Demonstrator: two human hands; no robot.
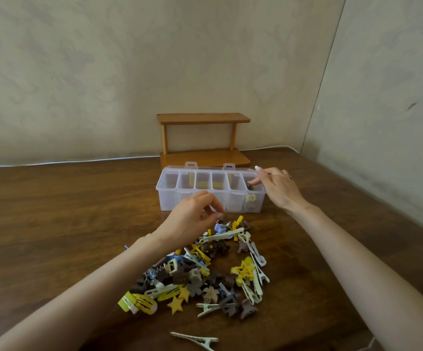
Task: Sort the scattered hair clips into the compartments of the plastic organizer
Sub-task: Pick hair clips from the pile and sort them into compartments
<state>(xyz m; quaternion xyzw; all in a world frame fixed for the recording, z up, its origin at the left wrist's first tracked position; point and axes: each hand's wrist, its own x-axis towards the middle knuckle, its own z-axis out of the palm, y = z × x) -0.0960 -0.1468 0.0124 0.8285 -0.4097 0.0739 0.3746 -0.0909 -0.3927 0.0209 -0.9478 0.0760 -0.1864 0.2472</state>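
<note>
Mid-drop here by the look of it: got the right hand (pixel 278 190) over the far-right compartment of the clear plastic organizer (pixel 170 198), grip narrow, thumb and fingers pinching a small brown clip (pixel 250 184) right at the rim. Best to lower past the rim before letting go instead of flicking from above, probably light plastic, so likely to bounce off a divider and land next door. Spotting a cream clip (pixel 250 198) down in that same compartment, with the other five looking bare, so worth settling now on sorting by colour or by shape and sticking to it. Got the left hand (pixel 192 219) hovering at the far edge of the pile of hair clips (pixel 205 269) on the table (pixel 53 211), fingers curled in tight just above a blue clip (pixel 219 228); can't tell about anything actually held in that grip. Would pick one loose piece off the top rather than dig, to avoid dragging tangled neighbours along. Also keep the wrist clear of the organizer's front wall, looks light enough to slide toward the wooden shelf (pixel 204 138) behind. Don't forget the long white clip (pixel 195 340) lying alone near the table's front edge, well apart from the heap.
</note>
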